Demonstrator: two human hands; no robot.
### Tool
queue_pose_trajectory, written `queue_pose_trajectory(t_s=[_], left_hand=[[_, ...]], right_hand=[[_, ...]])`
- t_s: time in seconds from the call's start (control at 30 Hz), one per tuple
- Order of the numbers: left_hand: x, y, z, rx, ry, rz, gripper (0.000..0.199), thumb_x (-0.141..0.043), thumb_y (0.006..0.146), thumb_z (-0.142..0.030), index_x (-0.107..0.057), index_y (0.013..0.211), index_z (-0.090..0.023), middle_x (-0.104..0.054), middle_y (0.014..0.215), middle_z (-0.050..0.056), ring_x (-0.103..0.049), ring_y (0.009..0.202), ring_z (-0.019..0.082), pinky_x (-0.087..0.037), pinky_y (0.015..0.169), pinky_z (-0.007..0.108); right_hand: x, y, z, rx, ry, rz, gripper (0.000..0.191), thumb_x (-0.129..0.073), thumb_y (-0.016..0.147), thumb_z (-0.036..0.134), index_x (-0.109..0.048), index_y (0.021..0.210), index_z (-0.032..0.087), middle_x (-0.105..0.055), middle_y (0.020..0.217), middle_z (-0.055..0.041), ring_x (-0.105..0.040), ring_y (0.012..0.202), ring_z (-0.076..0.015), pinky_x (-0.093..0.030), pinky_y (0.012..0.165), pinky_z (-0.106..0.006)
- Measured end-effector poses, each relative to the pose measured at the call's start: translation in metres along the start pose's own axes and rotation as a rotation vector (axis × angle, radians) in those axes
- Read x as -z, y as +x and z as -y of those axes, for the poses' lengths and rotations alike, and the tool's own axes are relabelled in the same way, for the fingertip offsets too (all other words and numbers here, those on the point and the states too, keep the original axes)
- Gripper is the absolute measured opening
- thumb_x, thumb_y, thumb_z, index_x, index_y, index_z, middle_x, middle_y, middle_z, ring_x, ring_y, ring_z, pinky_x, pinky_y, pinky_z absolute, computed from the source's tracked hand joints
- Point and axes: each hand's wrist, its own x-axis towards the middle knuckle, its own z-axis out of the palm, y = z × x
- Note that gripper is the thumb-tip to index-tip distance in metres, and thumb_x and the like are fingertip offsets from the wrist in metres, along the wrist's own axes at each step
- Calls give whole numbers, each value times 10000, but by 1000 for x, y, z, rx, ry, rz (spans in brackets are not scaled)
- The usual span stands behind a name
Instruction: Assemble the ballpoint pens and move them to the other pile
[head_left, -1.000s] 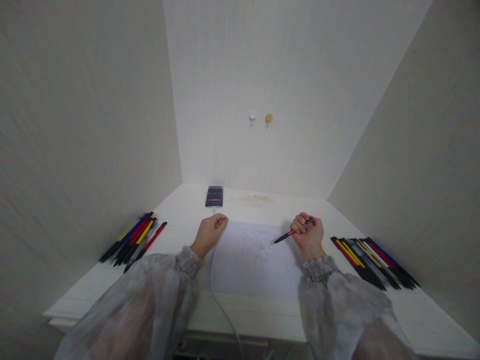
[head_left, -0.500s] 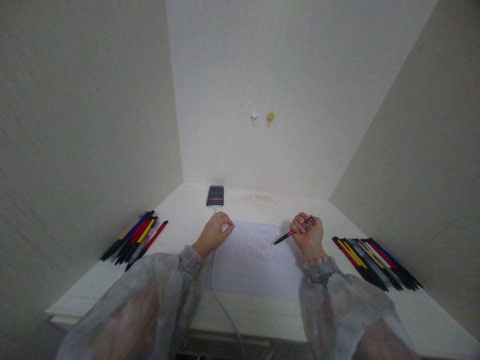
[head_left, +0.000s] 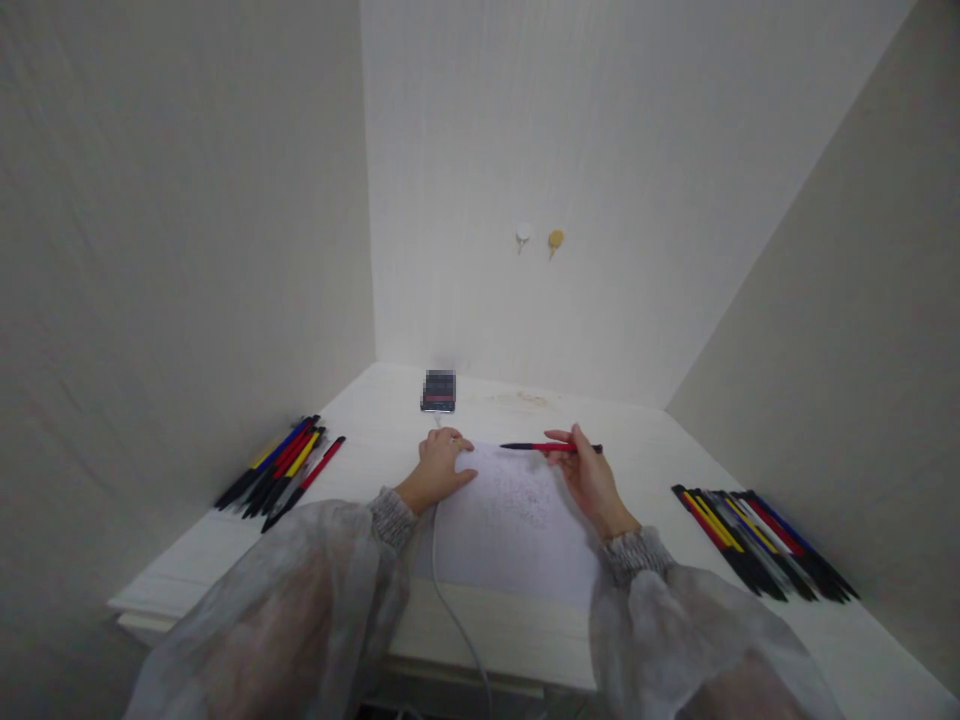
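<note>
Between thumb and fingers, my right hand (head_left: 589,480) holds a red and black pen (head_left: 551,447). The pen lies nearly level above the paper's upper part, its black tip pointing left. Below it is a white sheet of paper (head_left: 502,555) with faint scribbled marks around its middle. My left hand (head_left: 442,465) rests on the sheet's upper left corner, fingers spread and nothing in them. A white cable (head_left: 450,605) runs beneath the left wrist and down over the table's front edge.
On the left lies a pile of several coloured pens (head_left: 289,465); more pens (head_left: 757,535) lie in a row on the right. A phone (head_left: 439,390) lies at the back, joined to the cable. Two hooks (head_left: 555,240) hang on the back wall. Walls enclose three sides.
My right hand has turned over and moved left, bringing the pen from a slant to nearly level. My left hand's fingers have spread. The view has shifted slightly.
</note>
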Motion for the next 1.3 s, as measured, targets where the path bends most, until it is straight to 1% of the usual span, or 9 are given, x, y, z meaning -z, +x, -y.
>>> queue_pose_trajectory(t_s=[0.1, 0.2, 0.27, 0.33, 0.43, 0.57, 0.87, 1.0, 1.3], left_hand=[[-1, 0, -2, 24, 7, 3, 406, -602, 610, -389, -549, 983, -239, -457, 1077, 67, -365, 1020, 254, -291, 843, 396], [-2, 1, -3, 49, 19, 1, 444, -613, 595, -399, -534, 1003, -242, -450, 1088, 71, -363, 1022, 264, -296, 832, 398], [-2, 1, -5, 63, 25, 7, 465, -614, 591, -405, -523, 1017, -242, -444, 1093, 74, -361, 1025, 269, -297, 829, 398], [-1, 1, -7, 70, 27, 16, 480, -610, 594, -409, -511, 1033, -242, -440, 1097, 75, -360, 1027, 268, -296, 829, 397], [0, 1, -10, 68, 25, 22, 502, -612, 591, -413, -497, 1048, -240, -434, 1104, 77, -356, 1033, 268, -290, 833, 396], [2, 1, -11, 72, 30, 26, 531, -620, 581, -419, -486, 1060, -235, -429, 1114, 82, -350, 1040, 273, -291, 830, 395], [0, 4, -11, 102, 40, 39, 557, -627, 569, -438, -478, 1069, -244, -419, 1123, 84, -340, 1049, 284, -288, 835, 406], [-1, 3, -12, 96, 40, 34, 553, -626, 570, -439, -479, 1064, -240, -425, 1112, 84, -346, 1037, 282, -292, 827, 408], [0, 3, -12, 100, 35, 31, 535, -627, 564, -438, -496, 1041, -233, -433, 1099, 84, -351, 1021, 280, -302, 808, 407]], right_hand=[[-18, -7, -9, 94, -253, 84, 161, -624, 650, 317, -594, 705, 169, -598, 548, 11, -533, 538, -114, -390, 538, -228], [-31, -12, -18, 85, -405, 162, 120, -551, 714, 307, -558, 719, 187, -546, 457, 46, -454, 403, -91, -349, 462, -220], [-36, -13, -22, 118, -476, 195, 135, -490, 752, 300, -567, 794, 197, -570, 498, 33, -505, 476, -112, -373, 512, -235], [-40, -12, -24, 170, -548, 223, 154, -484, 745, 279, -586, 832, 202, -612, 610, 5, -552, 633, -139, -393, 606, -257], [-43, -8, -27, 173, -632, 203, 92, -527, 688, 255, -597, 701, 197, -589, 596, 7, -527, 608, -140, -382, 583, -254], [-44, -2, -33, 152, -648, 118, 87, -523, 672, 240, -541, 600, 195, -516, 496, 26, -457, 499, -117, -332, 489, -230], [-39, -1, -36, 132, -740, 119, 100, -484, 672, 222, -519, 581, 198, -500, 483, 36, -419, 463, -106, -299, 463, -228], [-37, -1, -35, 124, -716, 161, 99, -482, 662, 200, -519, 570, 195, -498, 479, 35, -432, 478, -112, -307, 478, -232], [-31, 1, -34, 133, -778, 140, 122, -469, 673, 179, -495, 554, 194, -497, 462, 34, -438, 459, -110, -312, 476, -233]])
